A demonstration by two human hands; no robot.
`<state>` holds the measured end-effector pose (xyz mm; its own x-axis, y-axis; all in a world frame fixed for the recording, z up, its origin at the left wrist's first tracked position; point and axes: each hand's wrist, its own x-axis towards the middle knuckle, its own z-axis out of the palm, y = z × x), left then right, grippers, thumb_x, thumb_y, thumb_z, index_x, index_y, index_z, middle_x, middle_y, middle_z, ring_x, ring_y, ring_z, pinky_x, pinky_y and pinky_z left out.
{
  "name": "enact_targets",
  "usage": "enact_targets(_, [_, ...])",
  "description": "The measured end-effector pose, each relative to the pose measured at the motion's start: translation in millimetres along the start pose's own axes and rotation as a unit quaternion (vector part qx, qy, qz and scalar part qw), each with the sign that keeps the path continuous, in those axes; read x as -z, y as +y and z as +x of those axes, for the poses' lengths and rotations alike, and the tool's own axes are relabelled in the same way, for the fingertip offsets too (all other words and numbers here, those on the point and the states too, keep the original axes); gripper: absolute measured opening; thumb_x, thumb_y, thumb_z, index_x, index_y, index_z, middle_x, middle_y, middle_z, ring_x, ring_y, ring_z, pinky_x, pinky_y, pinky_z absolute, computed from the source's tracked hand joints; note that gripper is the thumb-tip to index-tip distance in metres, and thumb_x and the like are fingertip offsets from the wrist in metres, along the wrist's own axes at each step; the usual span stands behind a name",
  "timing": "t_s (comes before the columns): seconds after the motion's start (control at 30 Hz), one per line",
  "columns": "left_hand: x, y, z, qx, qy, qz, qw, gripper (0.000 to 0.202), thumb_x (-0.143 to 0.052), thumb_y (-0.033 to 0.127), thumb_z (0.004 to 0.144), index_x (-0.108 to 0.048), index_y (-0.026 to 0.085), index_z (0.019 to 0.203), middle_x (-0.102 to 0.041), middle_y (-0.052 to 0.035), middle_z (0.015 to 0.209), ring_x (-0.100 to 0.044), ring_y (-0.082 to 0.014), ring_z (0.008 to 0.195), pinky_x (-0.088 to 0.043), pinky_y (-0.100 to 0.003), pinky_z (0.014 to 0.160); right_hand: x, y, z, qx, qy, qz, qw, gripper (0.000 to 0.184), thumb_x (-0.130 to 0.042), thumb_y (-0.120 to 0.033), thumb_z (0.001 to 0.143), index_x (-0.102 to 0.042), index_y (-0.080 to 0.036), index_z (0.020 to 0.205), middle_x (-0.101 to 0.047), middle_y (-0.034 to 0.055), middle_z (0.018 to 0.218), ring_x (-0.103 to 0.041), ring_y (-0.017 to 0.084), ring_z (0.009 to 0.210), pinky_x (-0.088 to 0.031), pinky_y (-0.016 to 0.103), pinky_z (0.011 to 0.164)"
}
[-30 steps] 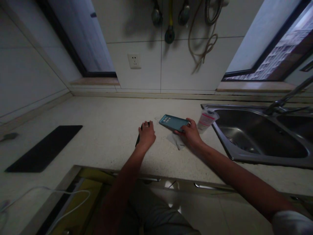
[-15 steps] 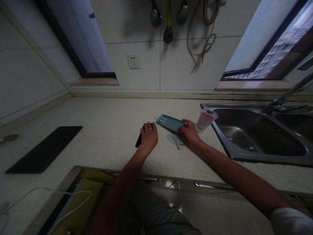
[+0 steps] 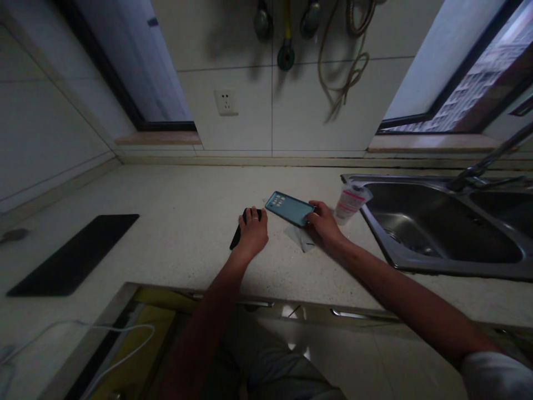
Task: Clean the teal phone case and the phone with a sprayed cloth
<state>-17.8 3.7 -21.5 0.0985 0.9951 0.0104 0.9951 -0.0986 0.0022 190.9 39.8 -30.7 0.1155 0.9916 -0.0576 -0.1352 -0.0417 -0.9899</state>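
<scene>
My right hand (image 3: 322, 226) grips the near end of a teal phone (image 3: 290, 207), held face down just above the pale counter (image 3: 179, 222). My left hand (image 3: 253, 233) lies on a flat black object (image 3: 236, 237), fingers curled over its far edge. A ring shows on one finger. Under the right hand lies a crumpled clear wrapper (image 3: 300, 239). The teal phone's far end hangs close to the left hand's fingertips.
A small plastic cup with a pink label (image 3: 348, 203) lies tipped beside the steel sink (image 3: 400, 261) on the right, with a tap (image 3: 485, 164) behind. A black mat (image 3: 73, 253) lies at the left. A white cable (image 3: 120, 336) trails near the front edge. A wall socket (image 3: 226, 102) is behind.
My right hand has carried the teal phone a little to the left, toward the left hand. The left hand has stayed on the black object.
</scene>
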Motion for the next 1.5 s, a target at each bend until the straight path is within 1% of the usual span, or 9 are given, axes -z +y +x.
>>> enact_targets(0.3, [0.3,1.0,0.3,0.014,0.009,-0.013,1.000,0.061,-0.035,0.013,0.094,-0.033,0.008,0.155,-0.026,-0.0259,0.161,-0.020,-0.0401,0.151,-0.021,-0.061,0.118,-0.9,-1.0,0.1,0.035,0.012,-0.039,0.999,0.049,-0.064,-0.025,0.057,-0.058,-0.025,0.105,-0.060,0.0003,0.101,-0.058,0.018,0.086,-0.049,0.026,0.065])
enact_targets(0.57, [2.2,-0.8,-0.1,0.051,0.087,-0.063,0.993,0.048,-0.047,0.033,0.098,-0.051,0.010,0.140,-0.040,-0.0230,0.155,-0.030,-0.0399,0.147,-0.027,-0.060,0.116,0.5,-4.6,-2.7,0.040,-0.007,-0.121,0.992,0.053,-0.059,-0.027,0.064,-0.052,-0.025,0.117,-0.057,0.0037,0.106,-0.059,0.019,0.085,-0.050,0.026,0.057])
enact_targets(0.7, [2.1,-1.7,3.6,0.001,0.154,-0.126,0.980,0.041,-0.047,0.030,0.099,-0.057,0.008,0.131,-0.049,-0.0223,0.148,-0.033,-0.0361,0.147,-0.028,-0.056,0.118,2.4,-9.9,-5.9,0.073,-0.060,-0.170,0.981,0.044,-0.058,-0.029,0.071,-0.056,-0.022,0.114,-0.061,0.0057,0.105,-0.061,0.016,0.075,-0.049,0.027,0.057])
enact_targets(0.83, [0.8,1.8,6.3,-0.105,0.188,-0.252,0.944,0.041,-0.039,0.034,0.102,-0.054,0.013,0.135,-0.055,-0.0185,0.144,-0.042,-0.0272,0.143,-0.035,-0.047,0.117,1.8,-13.9,-13.1,0.087,-0.147,-0.190,0.967,0.027,-0.060,-0.037,0.078,-0.062,-0.020,0.099,-0.064,0.0027,0.083,-0.059,0.014,0.061,-0.049,0.026,0.052])
enact_targets(0.97, [-0.3,5.9,5.1,-0.165,0.164,-0.319,0.918,0.046,-0.042,0.038,0.102,-0.048,0.015,0.140,-0.053,-0.0191,0.146,-0.047,-0.0273,0.139,-0.038,-0.048,0.115,-2.1,-16.4,-21.4,0.020,-0.186,-0.136,0.973,0.028,-0.066,-0.034,0.080,-0.059,-0.021,0.103,-0.064,-0.0014,0.071,-0.059,0.012,0.048,-0.045,0.021,0.040])
enact_targets(1.13, [-4.8,5.1,5.1,-0.196,0.118,-0.327,0.917,0.045,-0.045,0.036,0.100,-0.049,0.017,0.140,-0.052,-0.0182,0.147,-0.044,-0.0284,0.142,-0.036,-0.051,0.116,-4.4,-21.6,-23.5,-0.069,-0.205,-0.050,0.975,0.029,-0.066,-0.019,0.080,-0.053,-0.019,0.106,-0.065,-0.0022,0.062,-0.066,0.014,0.049,-0.057,0.024,0.047])
enact_targets(1.27, [-7.9,4.7,5.9,-0.209,0.106,-0.338,0.912,0.043,-0.045,0.038,0.100,-0.052,0.018,0.137,-0.052,-0.0169,0.148,-0.042,-0.0278,0.144,-0.032,-0.050,0.118,-5.3,-21.0,-24.7,-0.107,-0.217,-0.025,0.970,0.035,-0.068,-0.016,0.078,-0.051,-0.019,0.108,-0.068,-0.0013,0.067,-0.068,0.016,0.049,-0.060,0.026,0.048])
enact_targets(1.37, [-6.9,4.9,5.7,-0.186,0.139,-0.361,0.903,0.048,-0.047,0.040,0.099,-0.048,0.016,0.141,-0.044,-0.0185,0.153,-0.033,-0.0279,0.149,-0.027,-0.050,0.121,-6.7,-18.3,-27.3,-0.108,-0.208,-0.005,0.972,0.042,-0.070,-0.015,0.074,-0.048,-0.021,0.109,-0.064,-0.0051,0.067,-0.067,0.015,0.050,-0.063,0.029,0.050])
enact_targets(1.5, [-4.5,5.7,7.0,-0.096,0.199,-0.432,0.875,0.057,-0.056,0.032,0.093,-0.041,0.016,0.146,-0.033,-0.0192,0.159,-0.028,-0.0300,0.150,-0.027,-0.051,0.121,-8.4,-16.1,-30.0,-0.076,-0.188,0.037,0.979,0.051,-0.072,-0.013,0.067,-0.047,-0.025,0.110,-0.060,-0.0075,0.074,-0.067,0.014,0.061,-0.066,0.033,0.059])
